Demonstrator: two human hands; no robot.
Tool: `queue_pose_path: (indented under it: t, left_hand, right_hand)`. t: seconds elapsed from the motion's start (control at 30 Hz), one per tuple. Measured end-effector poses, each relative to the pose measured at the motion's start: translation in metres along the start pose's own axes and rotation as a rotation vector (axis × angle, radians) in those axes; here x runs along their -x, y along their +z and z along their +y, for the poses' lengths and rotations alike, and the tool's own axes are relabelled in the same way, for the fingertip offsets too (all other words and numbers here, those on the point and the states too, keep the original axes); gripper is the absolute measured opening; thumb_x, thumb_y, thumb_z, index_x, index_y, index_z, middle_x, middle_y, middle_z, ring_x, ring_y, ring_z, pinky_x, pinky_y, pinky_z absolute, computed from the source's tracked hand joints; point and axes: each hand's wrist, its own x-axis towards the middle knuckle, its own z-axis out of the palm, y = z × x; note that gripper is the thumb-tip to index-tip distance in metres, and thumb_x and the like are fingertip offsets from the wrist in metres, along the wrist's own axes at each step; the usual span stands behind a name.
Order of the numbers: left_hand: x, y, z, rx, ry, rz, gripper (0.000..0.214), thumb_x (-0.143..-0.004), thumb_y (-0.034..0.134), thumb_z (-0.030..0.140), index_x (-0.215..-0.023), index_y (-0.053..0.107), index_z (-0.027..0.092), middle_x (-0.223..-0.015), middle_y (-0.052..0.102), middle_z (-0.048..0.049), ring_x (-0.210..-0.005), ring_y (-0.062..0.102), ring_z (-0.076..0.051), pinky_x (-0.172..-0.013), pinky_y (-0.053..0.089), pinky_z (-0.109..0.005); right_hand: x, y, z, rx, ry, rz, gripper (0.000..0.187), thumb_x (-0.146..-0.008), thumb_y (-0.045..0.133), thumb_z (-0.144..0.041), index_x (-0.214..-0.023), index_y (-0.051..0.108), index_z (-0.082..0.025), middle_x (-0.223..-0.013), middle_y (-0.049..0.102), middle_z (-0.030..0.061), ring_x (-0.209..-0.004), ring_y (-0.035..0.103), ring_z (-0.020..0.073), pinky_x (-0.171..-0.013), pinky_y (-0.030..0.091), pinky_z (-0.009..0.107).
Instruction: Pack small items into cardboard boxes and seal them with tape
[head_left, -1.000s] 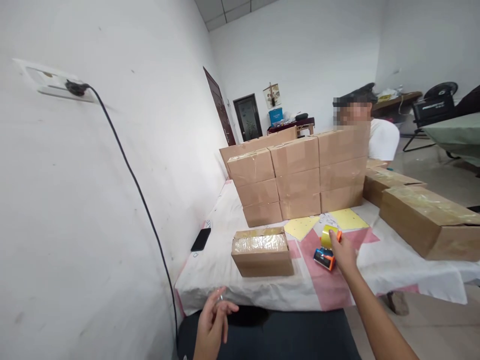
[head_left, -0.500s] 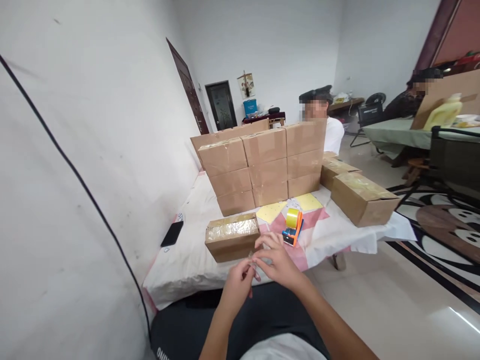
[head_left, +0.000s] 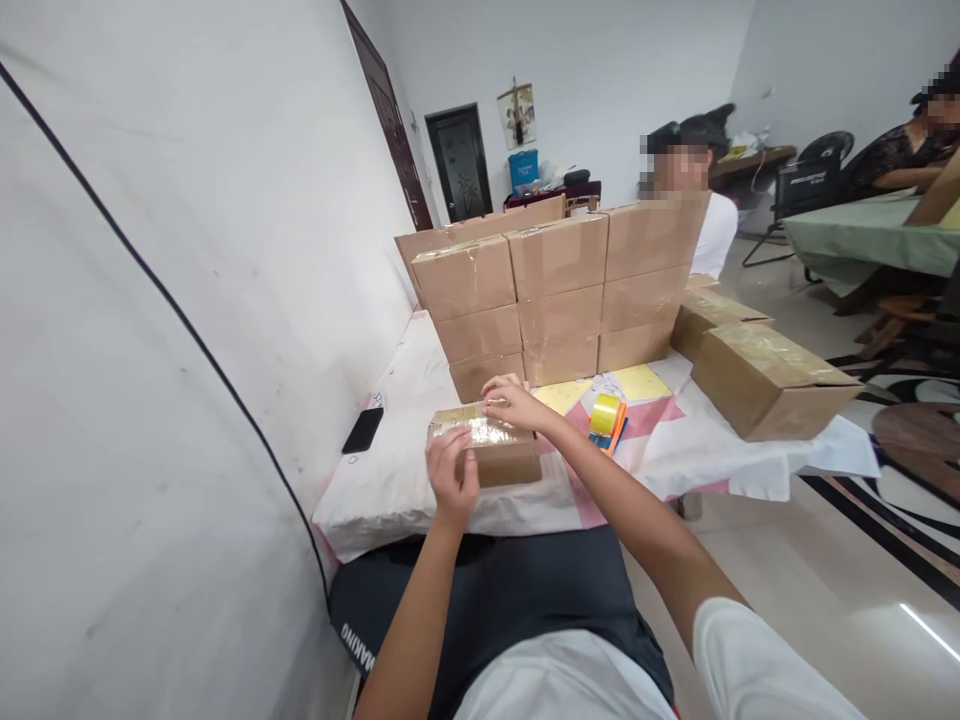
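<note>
A small cardboard box (head_left: 510, 466) lies on the table in front of me, with shiny tape along its top. My left hand (head_left: 452, 472) is closed at the box's near left corner, fingers over the top edge and thumb by the front face. Across the far part of the top rests my right hand (head_left: 514, 403), its fingers bent but apart. Whether a scrap of tape is under its fingertips is too small to tell. To the right of the box stands an orange and blue tape dispenser (head_left: 619, 430) with a yellow roll (head_left: 604, 413).
Stacked cardboard boxes (head_left: 561, 290) form a wall behind the work area. More taped boxes (head_left: 772, 390) stand on the right. A black phone (head_left: 363, 430) lies at the left on the cloth-covered table (head_left: 409, 490). A person (head_left: 720, 235) sits behind the stack; another is farther right.
My hands were together in front of the box, fingers pinched around something small and clear. They have moved forward and apart onto the box. The camera view has shifted.
</note>
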Motion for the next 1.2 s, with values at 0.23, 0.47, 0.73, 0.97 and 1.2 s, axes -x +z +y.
queue_pose_path:
  t: [0.23,0.47,0.73,0.97,1.2]
  left_hand:
    - [0.019,0.032,-0.001,-0.192,-0.058,-0.266,0.019,-0.093,0.057,0.021,-0.103,0.073,0.023,-0.110,0.080,-0.0058,-0.105,0.073,-0.023,-0.098,0.044,-0.040]
    - [0.045,0.019,0.013,-0.208,0.036,-0.171,0.018,-0.089,0.065,0.018,-0.105,0.071,0.023,-0.111,0.080,-0.0039,-0.107,0.074,-0.023,-0.099,0.039,-0.036]
    - [0.055,0.010,0.025,-0.248,0.037,-0.192,0.023,-0.086,0.067,0.015,-0.107,0.072,0.024,-0.109,0.081,-0.0033,-0.103,0.075,-0.022,-0.102,0.038,-0.035]
    - [0.057,0.008,0.024,-0.246,0.068,-0.210,0.025,-0.086,0.067,0.012,-0.107,0.071,0.023,-0.104,0.081,-0.0029,-0.100,0.076,-0.021,-0.102,0.037,-0.035]
    - [0.044,0.014,0.008,-0.256,0.113,-0.232,0.034,-0.084,0.068,0.012,-0.116,0.069,0.024,-0.111,0.080,-0.0022,-0.104,0.075,-0.021,-0.098,0.038,-0.034]
  right_hand:
    - [-0.003,-0.023,0.081,0.342,0.352,0.259,0.059,-0.085,0.072,-0.044,-0.137,0.061,-0.019,-0.143,0.057,0.0170,-0.127,0.051,0.0346,-0.106,0.038,0.049]
    - [0.104,-0.139,0.197,0.484,0.738,0.400,0.046,-0.098,0.039,-0.025,-0.129,0.065,-0.003,-0.124,0.070,0.0228,-0.102,0.067,0.0270,-0.093,0.049,0.037]
    - [0.076,-0.130,0.265,0.556,0.732,0.078,0.031,-0.084,0.065,-0.025,-0.107,0.077,-0.009,-0.117,0.074,0.0181,-0.098,0.065,0.0234,-0.083,0.045,0.029]
    - [0.065,-0.128,0.276,0.622,0.768,0.076,0.025,-0.090,0.052,-0.019,-0.091,0.076,-0.011,-0.105,0.075,0.0193,-0.094,0.063,0.0252,-0.076,0.039,0.031]
    - [0.087,-0.133,0.220,0.533,0.738,0.341,0.029,-0.099,0.046,-0.034,-0.084,0.063,-0.016,-0.081,0.067,0.0079,-0.073,0.054,0.0174,-0.067,0.037,0.029]
